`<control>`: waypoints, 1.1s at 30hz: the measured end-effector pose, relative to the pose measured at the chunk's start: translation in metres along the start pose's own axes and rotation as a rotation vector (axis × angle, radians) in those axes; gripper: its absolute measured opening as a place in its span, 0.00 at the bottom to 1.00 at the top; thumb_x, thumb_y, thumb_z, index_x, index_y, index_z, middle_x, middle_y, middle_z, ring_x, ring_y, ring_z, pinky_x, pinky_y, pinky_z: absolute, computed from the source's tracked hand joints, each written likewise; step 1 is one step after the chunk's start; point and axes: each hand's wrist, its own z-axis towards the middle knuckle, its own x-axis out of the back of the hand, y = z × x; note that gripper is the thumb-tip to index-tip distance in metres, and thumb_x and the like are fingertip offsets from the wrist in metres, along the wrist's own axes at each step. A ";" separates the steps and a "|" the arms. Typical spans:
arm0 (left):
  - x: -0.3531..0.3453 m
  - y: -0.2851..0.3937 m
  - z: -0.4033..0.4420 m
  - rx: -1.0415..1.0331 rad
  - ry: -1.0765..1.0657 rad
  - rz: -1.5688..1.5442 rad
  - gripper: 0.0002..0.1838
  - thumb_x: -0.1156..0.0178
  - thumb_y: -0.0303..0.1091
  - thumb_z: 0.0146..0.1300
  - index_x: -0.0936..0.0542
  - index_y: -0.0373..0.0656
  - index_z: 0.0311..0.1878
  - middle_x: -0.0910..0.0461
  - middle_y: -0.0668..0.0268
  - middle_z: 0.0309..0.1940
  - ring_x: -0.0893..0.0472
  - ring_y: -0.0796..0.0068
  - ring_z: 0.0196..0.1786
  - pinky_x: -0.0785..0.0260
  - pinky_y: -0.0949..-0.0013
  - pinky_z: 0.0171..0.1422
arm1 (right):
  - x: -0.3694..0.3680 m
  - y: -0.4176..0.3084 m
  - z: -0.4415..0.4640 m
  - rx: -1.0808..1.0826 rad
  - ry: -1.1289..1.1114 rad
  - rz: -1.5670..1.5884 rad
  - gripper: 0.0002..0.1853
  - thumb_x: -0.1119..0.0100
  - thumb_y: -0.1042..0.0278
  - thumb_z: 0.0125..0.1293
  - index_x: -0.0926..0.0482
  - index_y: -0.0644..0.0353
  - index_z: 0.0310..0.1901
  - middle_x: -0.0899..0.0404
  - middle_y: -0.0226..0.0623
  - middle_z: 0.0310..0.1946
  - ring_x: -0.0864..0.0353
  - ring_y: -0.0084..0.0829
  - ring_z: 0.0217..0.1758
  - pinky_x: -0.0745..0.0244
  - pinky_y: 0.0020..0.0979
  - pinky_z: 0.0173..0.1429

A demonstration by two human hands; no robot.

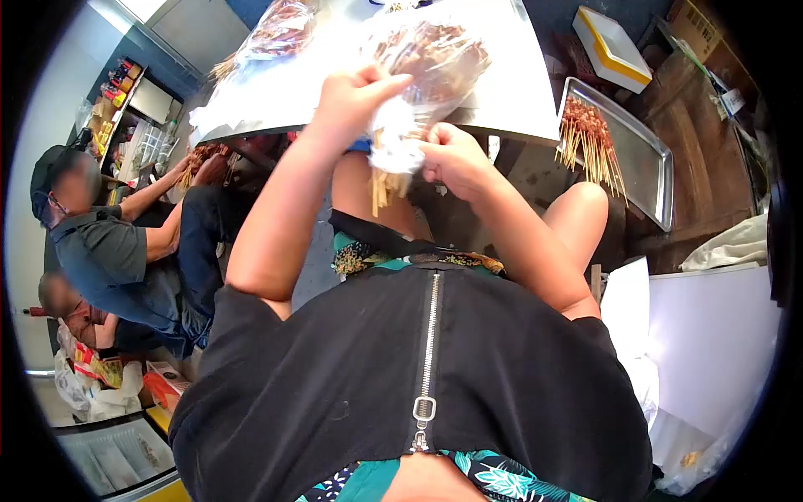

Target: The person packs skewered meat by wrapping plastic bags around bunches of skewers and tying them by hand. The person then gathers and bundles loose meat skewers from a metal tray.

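Left hand (355, 105) and right hand (456, 159) pinching bag (435, 67), top centre; bagging looking mostly done, closing maybe remaining. Second bag (283, 29) sitting upper left, skewers (585, 140) lying unbagged upper right.

A second bag (280, 32) lies on the table (520, 84), left of the held bag (435, 71).

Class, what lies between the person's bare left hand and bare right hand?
Head view: bunched whitish plastic around thin tan wooden sticks lies between the left hand and right hand.
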 end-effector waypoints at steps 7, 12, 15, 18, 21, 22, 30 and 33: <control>-0.044 0.006 -0.004 -0.449 0.060 0.973 0.15 0.37 0.43 0.57 0.22 0.39 0.28 0.21 0.57 0.22 0.21 0.60 0.24 0.30 0.62 0.31 | -0.028 -0.017 0.023 0.039 0.150 -0.052 0.09 0.50 0.68 0.64 0.31 0.57 0.26 0.30 0.31 0.17 0.36 0.23 0.13 0.44 0.26 0.15; -0.056 0.006 -0.034 -0.324 -0.136 0.874 0.15 0.41 0.42 0.60 0.23 0.39 0.41 0.21 0.53 0.34 0.21 0.52 0.40 0.29 0.57 0.45 | -0.019 0.005 0.030 0.073 0.115 0.405 0.07 0.54 0.67 0.67 0.27 0.59 0.37 0.25 0.33 0.26 0.26 0.26 0.25 0.31 0.27 0.25; -0.056 -0.001 -0.055 -0.498 -0.100 0.753 0.25 0.38 0.41 0.57 0.30 0.36 0.53 0.23 0.50 0.37 0.22 0.49 0.43 0.31 0.55 0.49 | 0.013 0.019 0.035 0.093 -0.187 0.348 0.12 0.48 0.64 0.66 0.26 0.63 0.44 0.22 0.31 0.33 0.22 0.23 0.31 0.24 0.23 0.34; -0.059 0.001 -0.072 -0.460 -0.183 0.844 0.24 0.34 0.39 0.52 0.28 0.37 0.49 0.24 0.54 0.40 0.24 0.52 0.46 0.32 0.57 0.52 | 0.018 -0.004 0.017 -0.194 -0.329 0.528 0.15 0.49 0.60 0.68 0.24 0.63 0.46 0.20 0.37 0.40 0.19 0.24 0.40 0.22 0.24 0.43; -0.066 -0.013 -0.083 -0.493 -0.224 1.070 0.22 0.34 0.36 0.49 0.26 0.37 0.46 0.25 0.54 0.41 0.27 0.53 0.49 0.35 0.55 0.56 | 0.016 0.001 0.012 0.018 -0.219 0.212 0.11 0.41 0.67 0.64 0.25 0.63 0.45 0.21 0.35 0.37 0.20 0.25 0.39 0.23 0.27 0.46; -0.069 -0.018 -0.087 -0.478 -0.246 1.219 0.22 0.34 0.36 0.48 0.26 0.36 0.45 0.25 0.53 0.41 0.27 0.53 0.50 0.37 0.54 0.57 | 0.015 -0.001 0.013 0.016 -0.218 0.211 0.11 0.41 0.67 0.64 0.25 0.63 0.45 0.21 0.35 0.37 0.20 0.25 0.39 0.23 0.27 0.46; -0.005 0.025 -0.092 -0.027 -0.079 0.487 0.21 0.45 0.44 0.67 0.26 0.36 0.53 0.20 0.60 0.36 0.21 0.75 0.38 0.30 0.75 0.42 | 0.022 0.007 0.021 -0.010 -0.127 0.080 0.10 0.34 0.66 0.59 0.21 0.64 0.34 0.20 0.32 0.29 0.22 0.22 0.30 0.26 0.23 0.36; 0.028 -0.048 -0.061 0.505 -0.138 0.216 0.23 0.45 0.49 0.65 0.25 0.38 0.52 0.20 0.66 0.40 0.22 0.77 0.41 0.29 0.74 0.48 | 0.018 0.018 0.026 0.026 -0.108 0.062 0.10 0.34 0.66 0.59 0.21 0.65 0.34 0.20 0.32 0.28 0.23 0.21 0.29 0.26 0.23 0.36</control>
